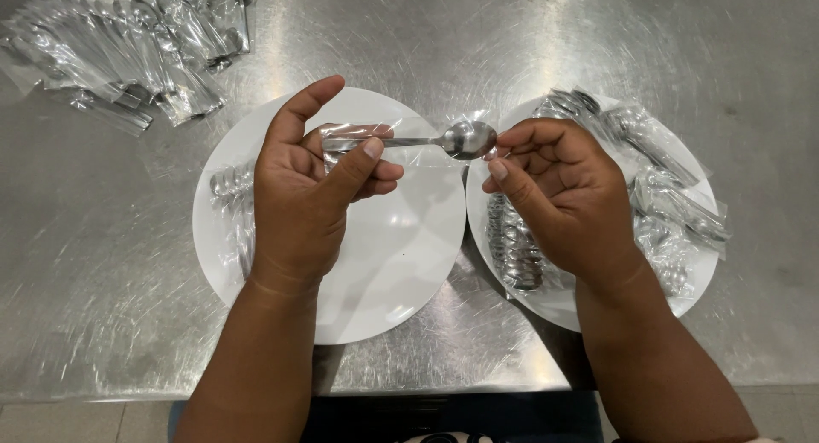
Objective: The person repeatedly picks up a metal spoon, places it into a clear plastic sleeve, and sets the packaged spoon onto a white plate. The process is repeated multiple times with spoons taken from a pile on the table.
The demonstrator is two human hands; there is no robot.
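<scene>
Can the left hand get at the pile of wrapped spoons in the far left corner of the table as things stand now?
Probably not at once: the left hand is shut on the spoon and its clear wrapper. Nothing lies between it and the pile.

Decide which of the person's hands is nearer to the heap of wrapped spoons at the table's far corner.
Left. The left hand is over the left plate, just below the heap of wrapped spoons. The right hand is over the right plate, farther off.
</scene>
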